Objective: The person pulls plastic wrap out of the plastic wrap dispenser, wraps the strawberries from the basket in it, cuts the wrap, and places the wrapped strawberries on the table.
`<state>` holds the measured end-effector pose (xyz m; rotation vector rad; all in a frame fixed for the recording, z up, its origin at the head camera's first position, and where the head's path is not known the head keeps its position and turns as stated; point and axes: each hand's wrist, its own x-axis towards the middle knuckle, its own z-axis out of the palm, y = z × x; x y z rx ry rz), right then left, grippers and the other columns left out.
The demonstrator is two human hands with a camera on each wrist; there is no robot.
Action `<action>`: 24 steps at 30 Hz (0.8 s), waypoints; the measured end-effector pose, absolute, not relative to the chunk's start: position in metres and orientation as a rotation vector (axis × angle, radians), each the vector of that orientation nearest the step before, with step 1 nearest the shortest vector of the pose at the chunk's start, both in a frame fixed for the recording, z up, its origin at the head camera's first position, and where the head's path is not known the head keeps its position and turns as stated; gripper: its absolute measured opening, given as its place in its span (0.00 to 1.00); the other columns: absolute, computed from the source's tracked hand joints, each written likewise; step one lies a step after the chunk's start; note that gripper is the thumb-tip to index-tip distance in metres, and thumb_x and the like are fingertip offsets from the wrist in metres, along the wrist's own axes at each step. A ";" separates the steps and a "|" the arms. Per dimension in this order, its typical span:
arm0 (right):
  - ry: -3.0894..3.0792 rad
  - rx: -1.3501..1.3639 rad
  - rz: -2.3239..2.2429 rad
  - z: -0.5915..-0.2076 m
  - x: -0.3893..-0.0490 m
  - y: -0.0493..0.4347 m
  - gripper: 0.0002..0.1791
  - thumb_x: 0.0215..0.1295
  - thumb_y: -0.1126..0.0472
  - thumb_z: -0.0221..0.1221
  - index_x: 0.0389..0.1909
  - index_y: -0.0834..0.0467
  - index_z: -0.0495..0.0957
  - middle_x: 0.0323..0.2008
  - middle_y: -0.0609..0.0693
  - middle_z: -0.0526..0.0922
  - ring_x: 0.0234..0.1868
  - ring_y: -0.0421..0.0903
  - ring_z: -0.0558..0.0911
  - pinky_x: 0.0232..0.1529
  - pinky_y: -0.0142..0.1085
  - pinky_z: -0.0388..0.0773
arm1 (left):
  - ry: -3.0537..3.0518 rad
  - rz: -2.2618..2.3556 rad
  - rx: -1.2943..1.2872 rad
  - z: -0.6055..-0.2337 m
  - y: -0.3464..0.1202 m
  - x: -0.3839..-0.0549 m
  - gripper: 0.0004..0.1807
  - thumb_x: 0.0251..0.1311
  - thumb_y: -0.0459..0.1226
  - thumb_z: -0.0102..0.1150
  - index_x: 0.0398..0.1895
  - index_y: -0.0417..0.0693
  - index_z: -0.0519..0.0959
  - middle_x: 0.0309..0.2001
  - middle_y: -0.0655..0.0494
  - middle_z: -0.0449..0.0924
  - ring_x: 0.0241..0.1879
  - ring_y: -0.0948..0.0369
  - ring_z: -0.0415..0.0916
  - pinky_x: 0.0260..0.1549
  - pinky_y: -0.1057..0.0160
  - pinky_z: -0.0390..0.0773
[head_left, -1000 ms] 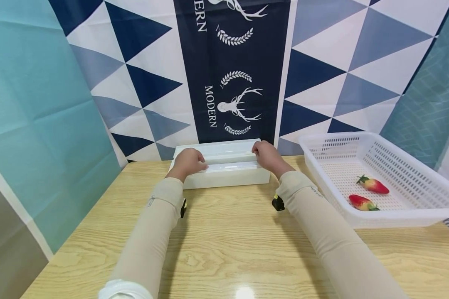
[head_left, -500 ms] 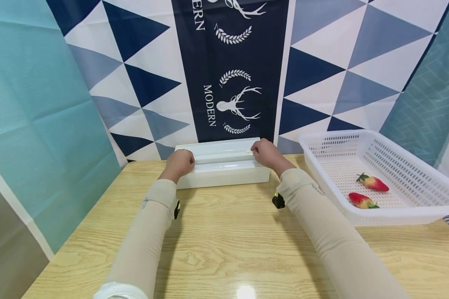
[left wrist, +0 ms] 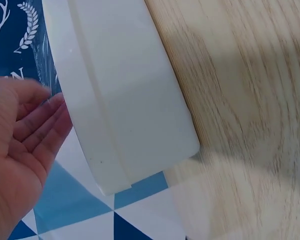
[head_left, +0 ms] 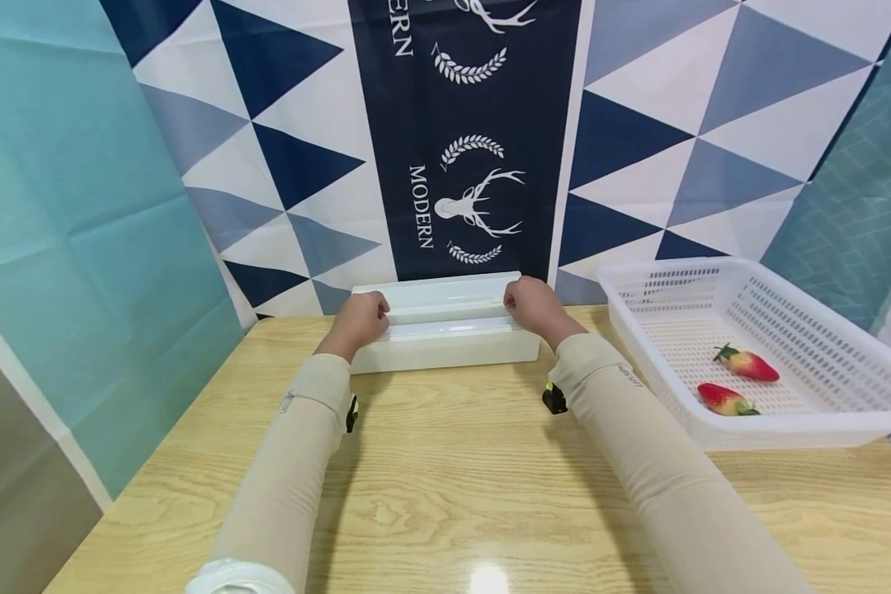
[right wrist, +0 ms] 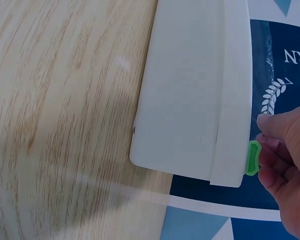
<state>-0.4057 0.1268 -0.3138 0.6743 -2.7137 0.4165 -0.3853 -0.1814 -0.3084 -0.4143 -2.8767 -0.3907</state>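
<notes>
A long white cling film dispenser box (head_left: 445,353) lies at the table's back edge with its lid (head_left: 445,292) raised. At its left end my left hand (head_left: 360,322) has curled fingers, thumb against forefinger. My right hand (head_left: 537,308) pinches at the opposite end. Clear cling film (left wrist: 46,60) glints along the box edge in the left wrist view, beside the fingers. More of the film (right wrist: 263,55) shows in the right wrist view, near my thumb tip. A small green slider (right wrist: 253,158) protrudes from the box edge beside my right fingers. The pinched film itself is mostly hidden.
To the right stands a white perforated plastic basket (head_left: 794,425) with two strawberries, one strawberry (head_left: 746,365) farther back and another strawberry (head_left: 723,399) nearer. A patterned cloth (head_left: 483,107) hangs directly behind the box. The wooden table (head_left: 445,478) extends in front.
My left hand has slid left along the box to its end, and its fingers have curled in. My right hand has stayed at the right end. The box has hardly moved.
</notes>
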 end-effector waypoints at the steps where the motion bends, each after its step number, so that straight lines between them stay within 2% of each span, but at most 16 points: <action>1: -2.719 0.665 0.431 -0.314 -0.405 0.128 0.06 0.62 0.73 0.55 0.32 0.65 0.82 0.32 0.57 0.82 0.38 0.55 0.79 0.46 0.47 0.77 | -2.885 -0.389 -0.417 -0.308 -0.182 -0.385 0.10 0.61 0.29 0.54 0.45 0.35 0.80 0.38 0.45 0.81 0.39 0.52 0.77 0.45 0.54 0.77; 6: -2.761 0.634 0.464 -0.314 -0.403 0.129 0.06 0.64 0.72 0.56 0.35 0.64 0.82 0.35 0.57 0.84 0.38 0.54 0.80 0.46 0.47 0.77 | -2.924 -0.263 -0.388 -0.309 -0.183 -0.385 0.14 0.59 0.28 0.60 0.48 0.37 0.81 0.44 0.46 0.83 0.45 0.51 0.79 0.50 0.54 0.77; 10: -2.772 0.627 0.467 -0.314 -0.402 0.129 0.07 0.64 0.72 0.56 0.37 0.65 0.83 0.37 0.58 0.84 0.40 0.54 0.81 0.47 0.47 0.77 | -2.931 -0.153 -0.345 -0.309 -0.180 -0.385 0.13 0.60 0.27 0.58 0.47 0.41 0.84 0.47 0.48 0.84 0.49 0.52 0.80 0.53 0.53 0.76; 13: -2.782 0.632 0.466 -0.314 -0.402 0.128 0.08 0.64 0.72 0.57 0.39 0.66 0.83 0.39 0.58 0.85 0.42 0.55 0.81 0.49 0.47 0.77 | -2.921 -0.069 -0.337 -0.309 -0.178 -0.386 0.11 0.62 0.27 0.55 0.41 0.43 0.86 0.44 0.48 0.84 0.46 0.51 0.80 0.48 0.53 0.79; 17: -2.793 0.660 0.457 -0.314 -0.405 0.129 0.10 0.63 0.73 0.56 0.41 0.67 0.83 0.40 0.60 0.85 0.45 0.56 0.82 0.51 0.47 0.77 | -2.903 -0.043 -0.332 -0.308 -0.180 -0.387 0.09 0.62 0.29 0.55 0.29 0.44 0.84 0.34 0.50 0.82 0.35 0.54 0.77 0.36 0.54 0.80; 19: -2.791 0.681 0.447 -0.314 -0.406 0.130 0.11 0.63 0.74 0.55 0.41 0.67 0.84 0.41 0.60 0.85 0.46 0.56 0.82 0.51 0.47 0.77 | -2.905 -0.076 -0.344 -0.307 -0.184 -0.387 0.08 0.61 0.29 0.55 0.28 0.45 0.82 0.32 0.52 0.82 0.32 0.55 0.76 0.34 0.55 0.79; 22: -2.782 0.706 0.432 -0.313 -0.407 0.132 0.11 0.62 0.75 0.55 0.41 0.67 0.84 0.40 0.60 0.85 0.46 0.57 0.82 0.51 0.47 0.77 | -2.930 -0.113 -0.372 -0.306 -0.189 -0.388 0.05 0.61 0.29 0.57 0.33 0.44 0.83 0.34 0.52 0.83 0.34 0.55 0.77 0.38 0.55 0.79; 24: -2.770 0.719 0.419 -0.313 -0.408 0.133 0.11 0.61 0.75 0.55 0.39 0.67 0.84 0.39 0.60 0.85 0.45 0.56 0.82 0.50 0.47 0.78 | -2.939 -0.123 -0.395 -0.305 -0.192 -0.388 0.08 0.61 0.28 0.58 0.39 0.43 0.84 0.39 0.50 0.84 0.40 0.54 0.80 0.43 0.54 0.79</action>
